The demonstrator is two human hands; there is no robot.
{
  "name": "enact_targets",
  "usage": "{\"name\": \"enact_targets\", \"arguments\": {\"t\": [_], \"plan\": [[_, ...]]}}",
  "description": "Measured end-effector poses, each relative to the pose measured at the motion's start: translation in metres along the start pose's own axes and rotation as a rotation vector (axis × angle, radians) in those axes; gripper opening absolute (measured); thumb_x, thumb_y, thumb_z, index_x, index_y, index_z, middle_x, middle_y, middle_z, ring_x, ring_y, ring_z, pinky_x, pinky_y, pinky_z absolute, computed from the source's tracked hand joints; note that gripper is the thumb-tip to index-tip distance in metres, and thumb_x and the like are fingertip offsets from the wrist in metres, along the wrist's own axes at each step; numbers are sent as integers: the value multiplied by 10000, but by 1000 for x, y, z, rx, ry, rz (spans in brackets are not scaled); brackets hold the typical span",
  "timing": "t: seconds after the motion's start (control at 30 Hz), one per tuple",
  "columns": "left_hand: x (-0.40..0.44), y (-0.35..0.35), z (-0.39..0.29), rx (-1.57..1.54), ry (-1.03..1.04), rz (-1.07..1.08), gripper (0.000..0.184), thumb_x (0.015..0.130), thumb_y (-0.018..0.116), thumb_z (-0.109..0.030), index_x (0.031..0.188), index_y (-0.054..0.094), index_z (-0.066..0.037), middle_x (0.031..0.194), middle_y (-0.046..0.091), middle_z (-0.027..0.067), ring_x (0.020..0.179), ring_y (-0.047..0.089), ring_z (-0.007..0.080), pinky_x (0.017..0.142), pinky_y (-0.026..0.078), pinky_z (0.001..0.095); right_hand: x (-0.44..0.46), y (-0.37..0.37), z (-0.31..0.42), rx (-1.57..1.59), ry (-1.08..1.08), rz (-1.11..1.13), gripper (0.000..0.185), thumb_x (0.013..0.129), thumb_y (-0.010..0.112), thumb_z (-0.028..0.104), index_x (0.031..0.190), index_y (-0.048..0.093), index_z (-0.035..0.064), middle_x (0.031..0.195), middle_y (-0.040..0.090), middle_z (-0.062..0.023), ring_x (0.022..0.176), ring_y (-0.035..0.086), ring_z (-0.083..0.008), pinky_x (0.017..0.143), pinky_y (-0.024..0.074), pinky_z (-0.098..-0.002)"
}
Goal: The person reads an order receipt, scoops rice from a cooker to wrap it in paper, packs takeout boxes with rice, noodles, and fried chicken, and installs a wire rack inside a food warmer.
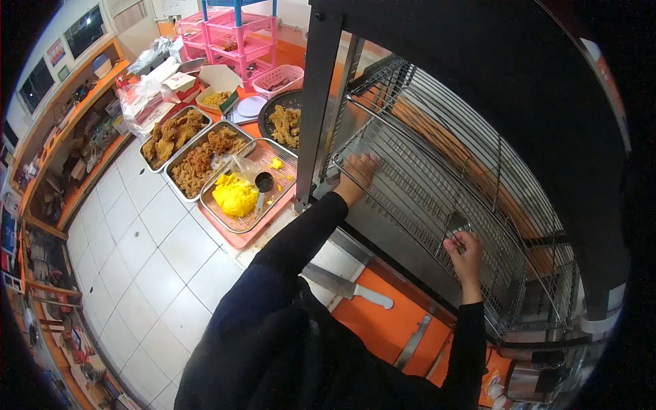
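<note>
Slanted wire racks [417, 184] fill a dark-framed metal cabinet in front of me. My left hand [359, 179] reaches in at the left end of the lower rack, its fingers curled on the wires. Farther right, my right hand [466, 254] is closed in a pinch over the same rack. From its fingertips sticks a small grey, shiny piece [459, 222] whose kind I cannot make out. Below the cabinet's edge lies a large knife [372, 296] with a white handle.
Trays of fried chicken [179, 137] and crumbly fried pieces [195, 174] stand to the left. Nearer is a wire-rimmed tray with a yellow mass [235, 195] and a scoop [264, 182]. A pink tiered rack [239, 44] stands behind. A metal strip [413, 342] lies on the orange surface.
</note>
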State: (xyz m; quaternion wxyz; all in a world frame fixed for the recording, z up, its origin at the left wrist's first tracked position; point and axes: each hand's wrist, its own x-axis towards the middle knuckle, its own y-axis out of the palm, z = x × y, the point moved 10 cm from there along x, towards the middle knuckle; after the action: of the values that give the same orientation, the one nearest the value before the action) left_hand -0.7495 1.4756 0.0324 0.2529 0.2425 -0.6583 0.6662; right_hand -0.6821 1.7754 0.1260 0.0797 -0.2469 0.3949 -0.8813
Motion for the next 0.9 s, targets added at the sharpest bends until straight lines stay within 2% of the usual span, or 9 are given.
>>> {"name": "enact_targets", "arguments": {"t": [0.13, 0.23, 0.33, 0.43, 0.53, 0.63, 0.73, 0.8, 0.9], "plan": [[2, -19, 5, 4, -9, -217, 242, 768, 554, -104, 1007, 555, -69, 840, 562, 121, 732, 575, 274, 612, 473, 373, 2, 1, -4, -64, -33, 21, 329, 708, 777, 304, 769, 587, 42, 732, 514, -40, 716, 538, -169, 597, 446, -318], [3, -6, -2, 251, 34, -279, 209, 772, 552, -108, 978, 548, -73, 802, 568, 102, 721, 574, 264, 614, 467, 376, 1, 0, -1, -24, -9, 12, 340, 705, 778, 309, 775, 581, 41, 748, 514, -45, 729, 537, -184, 631, 450, -339], [12, 7, 3, 105, -25, -97, 155, 778, 550, -118, 927, 534, -77, 778, 573, 87, 721, 574, 255, 625, 461, 372, 2, 3, -5, -50, 14, 47, 341, 707, 775, 308, 773, 573, 41, 750, 510, -48, 756, 525, -202, 666, 444, -360], [11, -10, 3, 146, -35, -171, 87, 791, 549, -130, 862, 527, -85, 791, 585, 84, 731, 580, 258, 647, 463, 364, 2, 2, 0, -46, 49, 80, 336, 712, 771, 302, 770, 567, 41, 749, 509, -47, 777, 512, -207, 683, 438, -363], [16, 3, 15, 70, -94, -5, 76, 804, 546, -131, 858, 543, -79, 820, 592, 90, 752, 587, 253, 654, 466, 363, 1, 1, 0, -112, -8, 71, 334, 717, 768, 301, 775, 568, 41, 756, 517, -43, 787, 508, -194, 693, 439, -349], [13, -13, 13, 208, -33, -148, 79, 813, 542, -133, 868, 555, -79, 839, 597, 87, 780, 596, 246, 656, 469, 351, 0, 2, -1, -77, 17, 62, 337, 714, 765, 313, 784, 575, 44, 760, 525, -44, 783, 514, -193, 720, 425, -360], [16, -15, 25, 106, -116, -47, 93, 818, 542, -137, 883, 567, -77, 838, 596, 81, 816, 603, 244, 664, 485, 343, -2, 2, -2, -9, 72, 45, 342, 705, 767, 325, 793, 586, 49, 760, 539, -46, 765, 521, -198, 743, 405, -373], [20, -15, 29, 120, -81, -35, 90, 825, 535, -132, 889, 566, -76, 833, 596, 80, 813, 610, 250, 656, 500, 344, -2, -1, 9, -3, 86, 24, 344, 697, 770, 330, 797, 596, 51, 747, 552, -44, 752, 526, -203, 740, 397, -378], [23, -21, 35, 110, -144, -36, 88, 835, 522, -116, 899, 561, -70, 822, 593, 81, 793, 618, 254, 633, 519, 348, 0, 2, 3, -185, -54, 43, 341, 694, 775, 328, 797, 605, 51, 721, 569, -39, 709, 535, -193, 709, 413, -366]]}}
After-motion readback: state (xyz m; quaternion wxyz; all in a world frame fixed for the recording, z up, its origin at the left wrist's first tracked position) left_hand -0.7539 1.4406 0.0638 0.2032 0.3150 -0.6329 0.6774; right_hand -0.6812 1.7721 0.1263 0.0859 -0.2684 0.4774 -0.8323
